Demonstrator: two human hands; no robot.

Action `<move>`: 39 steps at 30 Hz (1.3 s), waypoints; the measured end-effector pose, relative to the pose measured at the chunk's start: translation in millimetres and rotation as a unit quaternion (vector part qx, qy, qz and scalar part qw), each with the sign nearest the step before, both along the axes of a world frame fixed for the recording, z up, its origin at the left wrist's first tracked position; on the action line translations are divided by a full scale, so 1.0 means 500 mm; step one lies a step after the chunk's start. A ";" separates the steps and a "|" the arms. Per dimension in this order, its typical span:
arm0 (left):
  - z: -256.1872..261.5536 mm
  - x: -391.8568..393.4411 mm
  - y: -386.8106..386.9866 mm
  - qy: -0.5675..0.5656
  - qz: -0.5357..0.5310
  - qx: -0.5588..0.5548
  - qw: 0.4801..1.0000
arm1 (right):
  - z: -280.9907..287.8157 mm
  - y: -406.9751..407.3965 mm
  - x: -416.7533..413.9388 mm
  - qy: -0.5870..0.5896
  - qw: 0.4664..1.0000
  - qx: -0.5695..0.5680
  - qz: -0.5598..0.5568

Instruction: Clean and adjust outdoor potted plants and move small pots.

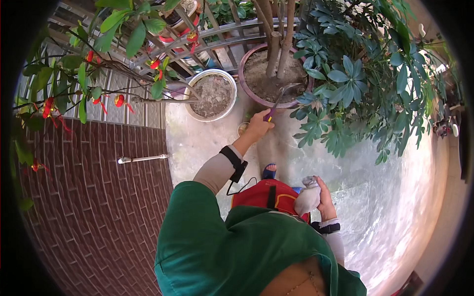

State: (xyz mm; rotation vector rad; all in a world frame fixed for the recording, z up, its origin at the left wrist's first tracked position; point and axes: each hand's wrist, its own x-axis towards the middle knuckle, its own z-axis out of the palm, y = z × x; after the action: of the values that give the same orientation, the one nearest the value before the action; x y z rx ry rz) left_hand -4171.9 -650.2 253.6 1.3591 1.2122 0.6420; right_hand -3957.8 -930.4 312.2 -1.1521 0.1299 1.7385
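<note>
My left hand (pixel 260 125) is closed around the purple handle of a small garden hand tool (pixel 278 99). Its metal head lies over the soil of a large round pot with a purple-brown rim (pixel 247 87); whether it touches the soil I cannot tell. Several thick trunks (pixel 274 55) rise from that pot, one of them cut short. Close to my waist, my right hand (pixel 324 199) holds a crumpled pale grey cloth item (pixel 308 196), possibly a glove, in front of a red apron or bag (pixel 255 194).
A white-rimmed pot (pixel 234 97) with dry soil and a leaning branch stands left of the large pot. Metal railing (pixel 244 26) runs behind. Dense green foliage (pixel 348 77) overhangs the right side. A white pipe (pixel 142 159) juts from the brown tiled wall (pixel 96 185).
</note>
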 end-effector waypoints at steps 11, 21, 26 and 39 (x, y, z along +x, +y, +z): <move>0.075 0.156 0.039 -0.099 0.014 -0.281 0.955 | -0.021 -0.002 -0.004 -0.015 1.000 -0.013 -0.009; 0.115 0.142 0.071 -0.131 0.059 -0.234 0.962 | -0.018 -0.056 0.007 0.010 0.997 -0.035 -0.067; 0.105 0.097 0.022 0.065 -0.009 -0.031 0.997 | -0.003 -0.038 0.008 0.025 0.998 -0.025 -0.060; 0.106 0.008 -0.038 0.142 -0.060 -0.068 0.986 | 0.017 0.012 -0.013 0.004 1.000 -0.010 -0.016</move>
State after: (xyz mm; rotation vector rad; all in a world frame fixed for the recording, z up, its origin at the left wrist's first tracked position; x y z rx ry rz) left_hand -4167.7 -669.1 306.4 1.4283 1.3615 0.2790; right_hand -3964.1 -924.5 320.7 -1.1521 0.1705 1.7172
